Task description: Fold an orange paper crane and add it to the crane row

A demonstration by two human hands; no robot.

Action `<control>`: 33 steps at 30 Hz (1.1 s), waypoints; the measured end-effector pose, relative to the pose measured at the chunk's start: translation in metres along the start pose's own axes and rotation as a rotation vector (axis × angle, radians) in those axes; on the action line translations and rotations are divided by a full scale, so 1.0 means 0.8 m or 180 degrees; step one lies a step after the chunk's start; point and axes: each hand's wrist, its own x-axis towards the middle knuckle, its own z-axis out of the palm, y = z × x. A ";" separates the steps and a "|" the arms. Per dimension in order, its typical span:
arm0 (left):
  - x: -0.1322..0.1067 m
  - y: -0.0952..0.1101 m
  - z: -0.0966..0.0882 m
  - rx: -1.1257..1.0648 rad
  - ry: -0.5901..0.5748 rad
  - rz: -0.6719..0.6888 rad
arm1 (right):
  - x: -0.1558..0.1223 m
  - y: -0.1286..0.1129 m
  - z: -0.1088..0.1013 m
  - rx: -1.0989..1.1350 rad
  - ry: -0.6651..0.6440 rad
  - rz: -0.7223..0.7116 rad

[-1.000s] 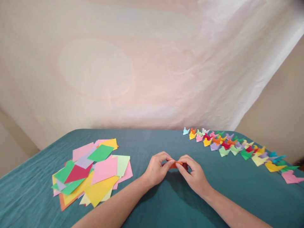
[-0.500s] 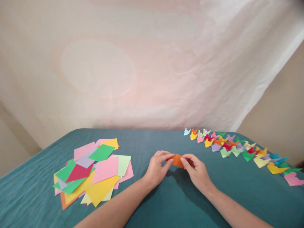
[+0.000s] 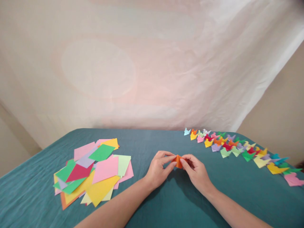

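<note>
A small folded orange paper (image 3: 178, 160) is pinched between both hands just above the teal tablecloth (image 3: 166, 202) at the middle of the table. My left hand (image 3: 159, 169) grips its left side with thumb and fingertips closed. My right hand (image 3: 196, 172) pinches its right side, fingers curled round it. Most of the paper is hidden behind the fingers.
A loose pile of coloured paper squares (image 3: 93, 169) lies on the left of the table. Two rows of several small folded paper figures (image 3: 237, 148) run along the right side toward the near right edge. A pale cloth backdrop (image 3: 142, 63) hangs behind the table.
The orange paper was turned and lifted slightly between the fingers, then pressed into a narrower shape. Both hands stayed at the table's middle.
</note>
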 end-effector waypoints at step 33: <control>-0.001 0.011 0.005 -0.0140 0.0174 0.0030 | -0.001 -0.012 -0.004 -0.0320 -0.0052 -0.0783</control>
